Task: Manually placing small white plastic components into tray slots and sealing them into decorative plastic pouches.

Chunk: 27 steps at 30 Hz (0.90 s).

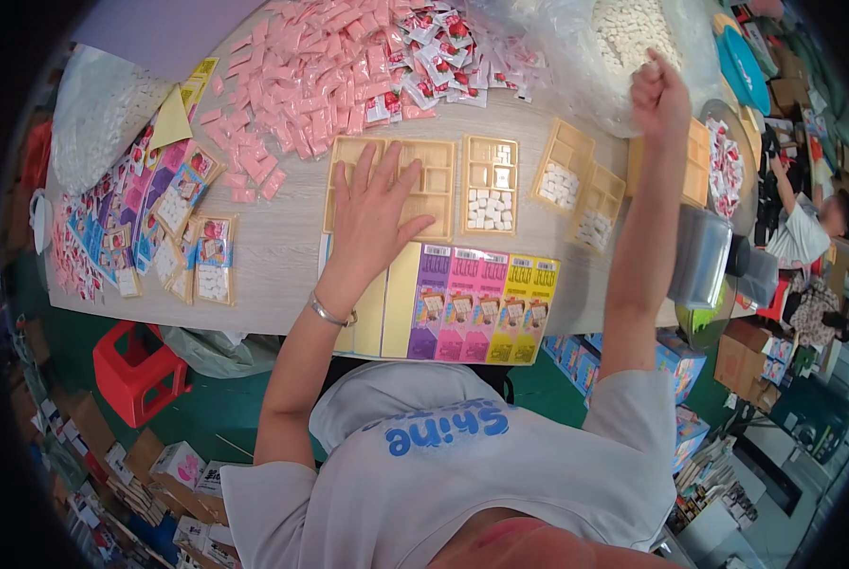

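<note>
My left hand (377, 204) lies flat with fingers spread over a pair of tan compartment trays (436, 154). Next to it stands another tan tray (491, 150) with small white pieces in its lower compartment. Two more trays, a tilted one (563, 163) and its neighbour (602, 194), also hold white pieces in one compartment. Farther right, my right hand (657, 98) is over the near side of a clear plastic bag (585, 71) filled with small white pieces (628, 33). Its fingers are curled together, and whatever they may hold is hidden.
Pink wrapped packets (301, 76) and strawberry-printed sachets (443, 57) are heaped at the back. Colourful printed card sheets (481, 308) lie at the front edge. Filled packs (214, 261) are at left, a clear plastic container (701, 251) at right. A red stool (135, 375) stands below.
</note>
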Each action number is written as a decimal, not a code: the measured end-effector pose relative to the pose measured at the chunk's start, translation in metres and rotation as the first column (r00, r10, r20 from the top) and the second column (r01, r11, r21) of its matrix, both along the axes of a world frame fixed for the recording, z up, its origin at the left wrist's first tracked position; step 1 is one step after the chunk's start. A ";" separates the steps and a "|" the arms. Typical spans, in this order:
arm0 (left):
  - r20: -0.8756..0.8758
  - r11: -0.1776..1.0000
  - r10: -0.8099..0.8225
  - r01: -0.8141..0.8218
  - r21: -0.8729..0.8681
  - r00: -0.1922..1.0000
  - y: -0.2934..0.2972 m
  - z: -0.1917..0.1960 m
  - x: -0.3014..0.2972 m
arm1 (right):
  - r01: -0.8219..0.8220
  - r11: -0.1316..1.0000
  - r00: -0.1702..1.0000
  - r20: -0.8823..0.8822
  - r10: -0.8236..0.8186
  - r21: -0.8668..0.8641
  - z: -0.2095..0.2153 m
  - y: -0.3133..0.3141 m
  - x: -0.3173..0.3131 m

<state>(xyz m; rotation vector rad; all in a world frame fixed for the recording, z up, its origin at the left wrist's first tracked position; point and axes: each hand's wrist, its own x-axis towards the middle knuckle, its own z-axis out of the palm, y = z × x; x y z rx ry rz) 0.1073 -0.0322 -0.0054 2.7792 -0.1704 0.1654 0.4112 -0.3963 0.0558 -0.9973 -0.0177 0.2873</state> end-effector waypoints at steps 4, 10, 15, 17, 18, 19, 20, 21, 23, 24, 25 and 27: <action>-0.078 0.988 -0.076 0.065 -0.142 0.994 0.005 0.023 0.008 | 0.461 0.239 0.887 0.448 -0.111 -0.855 -0.040 -0.055 0.144; -0.176 0.999 -0.031 0.026 -0.034 0.984 0.015 0.022 0.003 | 0.394 -0.364 0.904 0.283 0.320 -0.844 -0.107 0.036 0.153; -0.173 0.993 -0.098 0.085 -0.080 0.980 0.009 0.030 0.011 | 0.403 -0.324 0.905 0.321 0.278 -0.856 -0.096 0.007 0.156; -0.186 0.999 -0.015 0.006 -0.050 0.982 0.018 0.023 -0.002 | 0.228 -0.479 0.972 0.169 0.163 -0.848 -0.049 0.078 0.102; -0.157 0.997 -0.023 0.012 -0.072 0.987 0.012 0.019 0.004 | 0.226 -0.500 0.974 0.179 0.141 -0.836 -0.042 0.053 0.106; -0.148 0.996 -0.045 0.032 -0.088 0.988 0.005 0.018 0.009 | 0.300 -0.498 0.953 0.284 0.109 -0.814 -0.040 0.022 0.116; -0.140 0.994 -0.035 0.020 -0.108 0.989 0.000 0.017 0.011 | 0.375 -0.490 0.919 0.384 0.088 -0.787 -0.039 0.000 0.121; -0.135 0.993 -0.015 -0.001 -0.121 0.991 -0.003 0.017 0.012 | 0.378 -0.493 0.918 0.386 0.091 -0.784 -0.036 -0.012 0.119; -0.113 0.991 -0.005 -0.010 -0.130 0.994 -0.006 0.014 0.011 | 0.597 0.347 0.798 0.495 -0.344 -0.723 -0.022 -0.012 0.102; -0.097 0.991 0.004 -0.017 -0.134 0.995 -0.005 0.013 0.008 | 0.524 0.667 0.851 0.338 -0.401 -0.530 -0.017 -0.001 0.085; -0.095 0.991 0.015 -0.028 -0.134 0.995 -0.003 0.012 0.007 | 0.421 0.877 0.905 0.170 -0.390 -0.232 -0.003 0.022 0.052; -0.094 0.985 0.008 -0.024 -0.172 0.996 -0.009 0.012 0.010 | 0.102 0.973 0.987 -0.142 -0.073 0.206 -0.001 0.032 -0.010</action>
